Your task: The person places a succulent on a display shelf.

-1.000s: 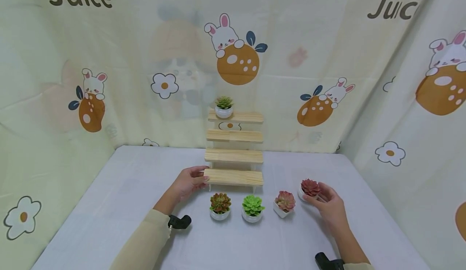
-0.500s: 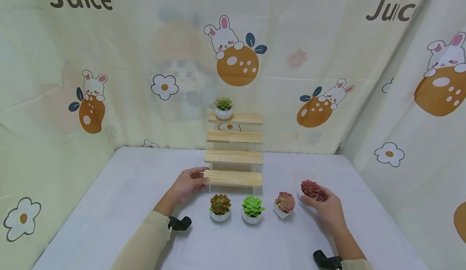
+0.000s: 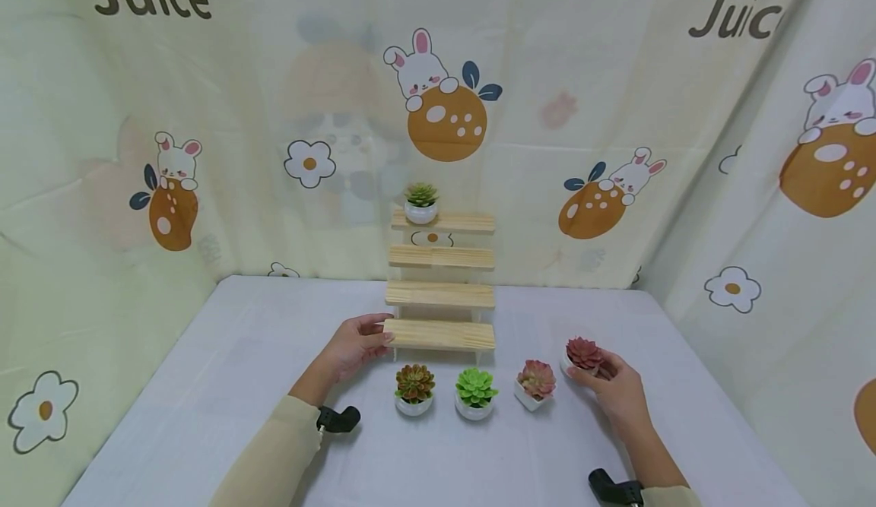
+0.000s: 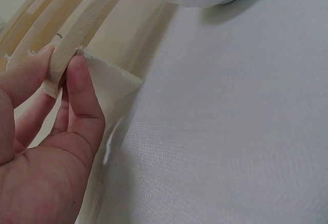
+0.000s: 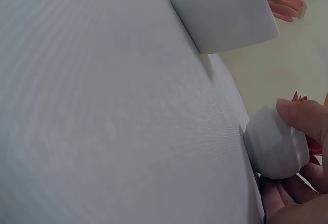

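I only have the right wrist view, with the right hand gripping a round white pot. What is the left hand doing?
Observer: The left hand pinches the left end of the lowest shelf of a wooden stand.
Operator: Anything on the stand yet?
Observer: One green succulent, toward the left end of the top shelf.
Operator: And where is the round pot among the other plants?
Observer: Farthest right of them all; the bright green succulent is in front of the stand.
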Demonstrator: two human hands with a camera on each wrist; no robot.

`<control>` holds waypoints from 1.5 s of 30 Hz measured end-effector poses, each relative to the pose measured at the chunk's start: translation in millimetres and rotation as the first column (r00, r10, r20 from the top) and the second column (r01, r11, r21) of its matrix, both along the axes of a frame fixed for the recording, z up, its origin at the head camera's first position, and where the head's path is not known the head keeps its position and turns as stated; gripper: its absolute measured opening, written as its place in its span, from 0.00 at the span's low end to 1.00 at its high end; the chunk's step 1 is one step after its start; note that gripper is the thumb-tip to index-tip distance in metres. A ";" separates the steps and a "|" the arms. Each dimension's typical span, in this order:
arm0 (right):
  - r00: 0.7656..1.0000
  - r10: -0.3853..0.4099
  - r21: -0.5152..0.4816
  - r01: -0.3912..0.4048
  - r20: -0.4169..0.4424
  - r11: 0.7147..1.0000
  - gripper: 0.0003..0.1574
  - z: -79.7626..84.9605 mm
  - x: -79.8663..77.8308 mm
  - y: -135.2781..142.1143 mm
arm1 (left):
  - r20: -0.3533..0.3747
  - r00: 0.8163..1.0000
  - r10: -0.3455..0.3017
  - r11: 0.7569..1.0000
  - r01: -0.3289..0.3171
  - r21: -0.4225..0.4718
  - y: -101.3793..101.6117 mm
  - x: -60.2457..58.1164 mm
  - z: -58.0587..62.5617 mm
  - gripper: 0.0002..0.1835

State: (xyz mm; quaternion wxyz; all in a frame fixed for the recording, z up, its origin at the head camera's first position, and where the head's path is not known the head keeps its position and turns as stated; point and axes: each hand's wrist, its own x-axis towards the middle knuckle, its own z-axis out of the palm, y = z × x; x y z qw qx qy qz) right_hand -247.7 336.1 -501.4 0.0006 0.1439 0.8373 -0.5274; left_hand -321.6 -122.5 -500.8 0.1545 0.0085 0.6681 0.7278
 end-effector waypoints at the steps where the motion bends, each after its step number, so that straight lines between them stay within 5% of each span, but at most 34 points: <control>1: 1.000 -0.002 0.003 0.002 -0.001 1.000 0.60 -0.7 -0.2 0.3 | -0.003 1.000 -0.001 1.000 0.001 -0.002 0.1 -0.1 -0.1 0.29; 26: 0.998 -0.045 -0.036 0.044 -0.041 0.998 0.58 -2.6 1.2 -1.3 | -0.009 1.000 0.000 1.000 -0.001 -0.012 0.1 -0.7 0.8 0.28; 45: 0.996 0.013 -0.020 -0.014 -0.087 1.000 0.56 17.5 -2.7 -12.2 | -0.014 1.000 -0.006 1.000 0.006 -0.012 -0.1 1.2 1.7 0.29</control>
